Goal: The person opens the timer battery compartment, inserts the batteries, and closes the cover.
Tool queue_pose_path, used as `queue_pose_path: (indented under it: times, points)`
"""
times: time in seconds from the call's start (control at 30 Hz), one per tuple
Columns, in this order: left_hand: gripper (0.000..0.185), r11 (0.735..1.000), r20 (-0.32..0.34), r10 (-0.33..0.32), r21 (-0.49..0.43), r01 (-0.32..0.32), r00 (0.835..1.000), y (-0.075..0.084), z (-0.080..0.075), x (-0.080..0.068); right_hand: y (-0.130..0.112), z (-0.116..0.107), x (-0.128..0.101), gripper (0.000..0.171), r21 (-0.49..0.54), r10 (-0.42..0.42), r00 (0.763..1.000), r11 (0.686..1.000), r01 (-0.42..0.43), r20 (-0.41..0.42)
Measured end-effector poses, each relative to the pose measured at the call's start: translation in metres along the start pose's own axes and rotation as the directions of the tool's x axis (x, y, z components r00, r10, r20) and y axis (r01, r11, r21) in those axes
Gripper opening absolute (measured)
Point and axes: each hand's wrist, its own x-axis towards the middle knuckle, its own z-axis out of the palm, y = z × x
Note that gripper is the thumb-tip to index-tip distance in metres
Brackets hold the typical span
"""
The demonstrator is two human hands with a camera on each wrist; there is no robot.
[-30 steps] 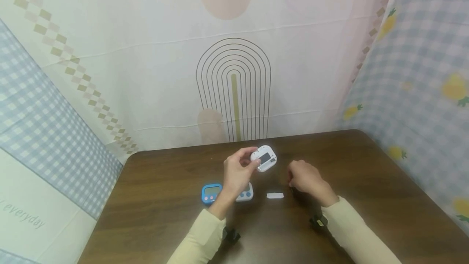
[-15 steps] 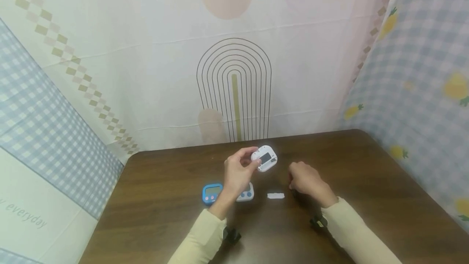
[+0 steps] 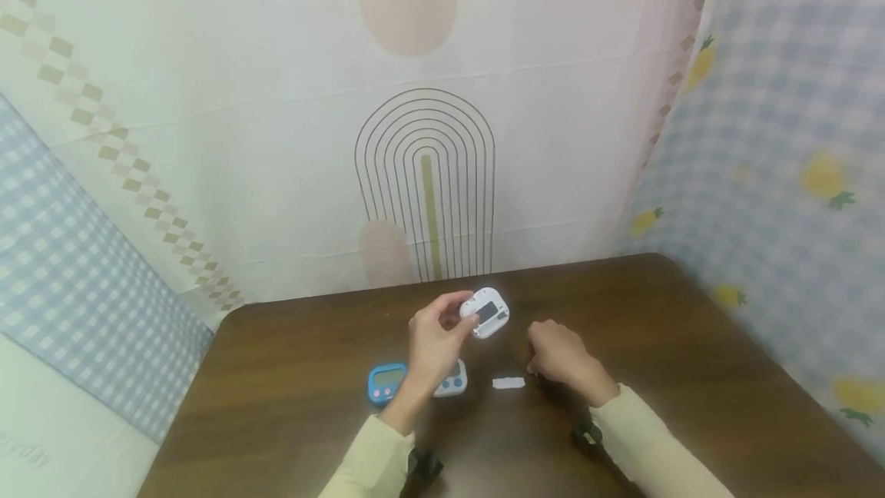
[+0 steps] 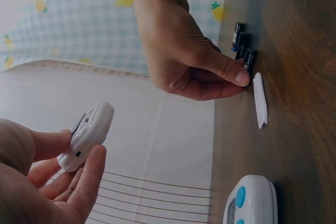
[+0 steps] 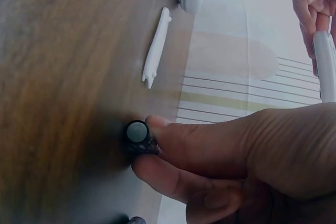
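Left hand [image 3: 432,336] pinching rounded white plastic timer [image 3: 486,313], right hand [image 3: 556,352] fingertips gripping black cylindrical battery [image 5: 138,136] on dark woodgrain table [image 3: 691,375]

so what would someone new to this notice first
Most striking is the left hand holding a white timer up off the dark wooden table, its open back turned to the camera. Beside it the right hand pinches a black battery down on the table, close to a loose white cover strip. Two more timers lie near the left wrist, a blue one and a white one with blue buttons.
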Motion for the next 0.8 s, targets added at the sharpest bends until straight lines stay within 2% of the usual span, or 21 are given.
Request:
queue_pose_path:
  times: [0.33, 0.57, 0.8]
  points:
    - [0.03, 1.0, -0.018, 0.001, -0.003, -0.001, 1.0, 0.007, -0.003, 0.004, -0.004, -0.004, 0.009, 0.029, -0.004, -0.021, 1.0, 1.0, 0.021, 0.015]
    - [0.031, 1.0, -0.011, 0.003, -0.009, -0.004, 1.0, 0.01, 0.0, 0.003, 0.003, -0.009, 0.008, 0.026, -0.043, -0.047, 0.999, 0.998, 0.046, -0.025]
    - [0.03, 1.0, 0.005, 0.001, -0.015, -0.001, 1.0, 0.009, 0.006, 0.004, 0.007, -0.017, 0.002, 0.016, -0.016, -0.062, 0.996, 0.998, 0.061, -0.06]
